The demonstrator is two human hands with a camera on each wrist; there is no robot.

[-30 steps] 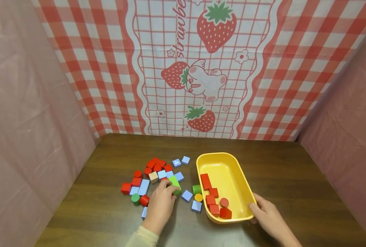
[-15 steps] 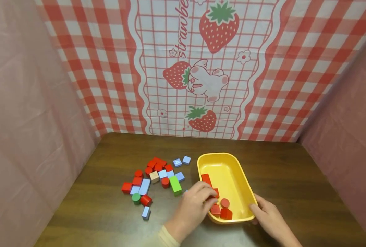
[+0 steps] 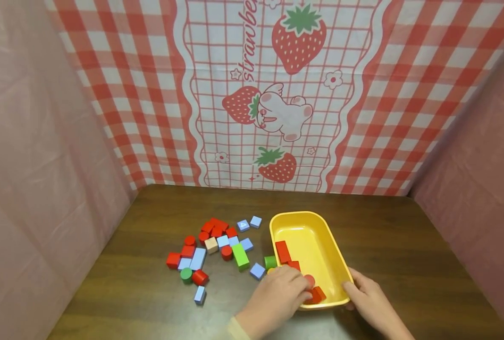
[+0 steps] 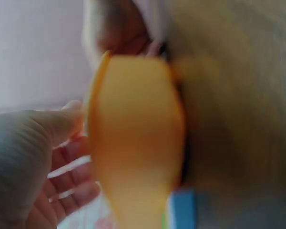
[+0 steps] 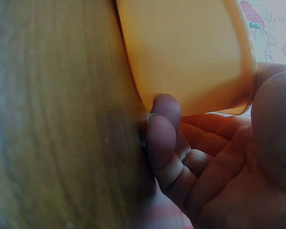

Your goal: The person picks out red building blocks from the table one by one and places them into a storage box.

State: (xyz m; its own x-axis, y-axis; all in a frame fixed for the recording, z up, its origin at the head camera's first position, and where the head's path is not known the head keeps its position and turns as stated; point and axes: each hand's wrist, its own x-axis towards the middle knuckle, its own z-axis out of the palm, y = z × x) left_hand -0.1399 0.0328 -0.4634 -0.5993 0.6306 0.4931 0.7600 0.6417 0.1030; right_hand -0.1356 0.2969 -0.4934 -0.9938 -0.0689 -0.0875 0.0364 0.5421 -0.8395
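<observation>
A yellow plastic tub (image 3: 305, 226) stands on the table with several red wooden blocks (image 3: 283, 252) inside, along its left and near sides. My right hand (image 3: 371, 300) grips its near right corner, thumb over the rim and fingers curled against the outer wall in the right wrist view. My left hand (image 3: 277, 290) reaches over the near left rim, hiding some blocks. In the blurred left wrist view its fingers (image 4: 76, 186) are loosely spread beside the tub's wall (image 4: 136, 138), with nothing visible between them. A red block (image 3: 317, 295) lies by its fingertips.
Left of the tub lie loose blocks: a light green block (image 3: 240, 256), a plain wood cube (image 3: 211, 245), a red cylinder (image 3: 226, 253), a green cylinder (image 3: 186, 275), and several blue blocks (image 3: 198, 259). A checked strawberry cloth (image 3: 252, 94) hangs behind the table.
My left hand has gone from the light green block to the tub, then nearer along its left side. The red block at the near end has shifted right. My right hand keeps its grip.
</observation>
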